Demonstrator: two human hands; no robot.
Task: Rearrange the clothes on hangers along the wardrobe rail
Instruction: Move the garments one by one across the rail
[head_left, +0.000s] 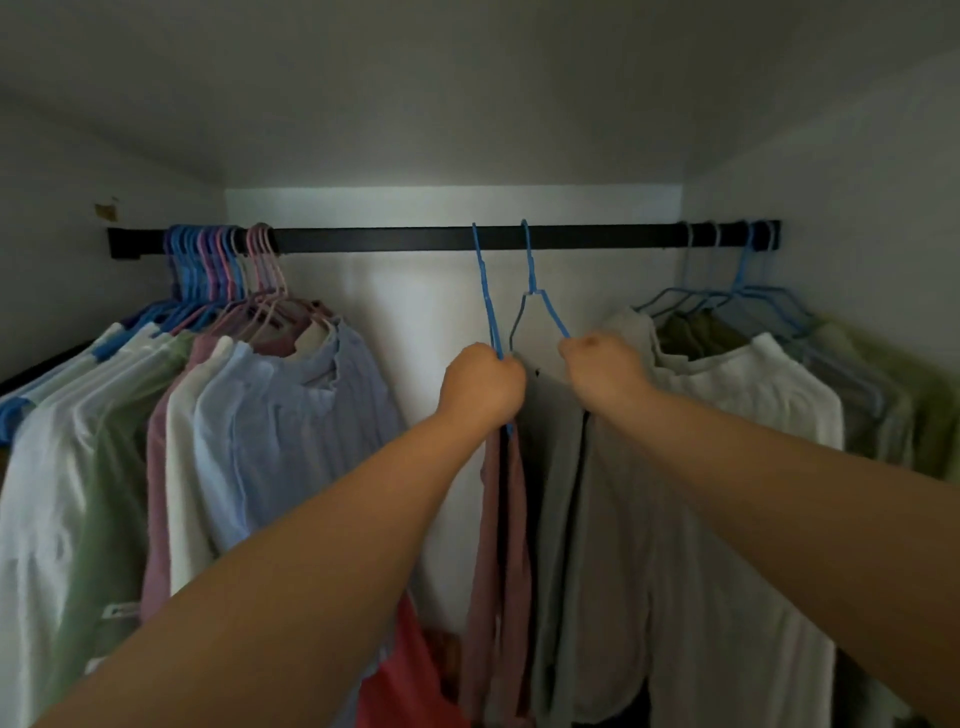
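Midway along the rail (395, 240) you are gripping two blue hangers: your left hand (482, 383) is fisting round one (485, 291) carrying a pink top (498, 545), your right hand (605, 369) another (540, 299) under a grey garment (613, 519). Both are probably hanging light and limp; thin, springy wire is likely twisting, so keep holding near the shoulders.

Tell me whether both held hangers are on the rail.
On: both blue hangers' hooks sit over the black rail.
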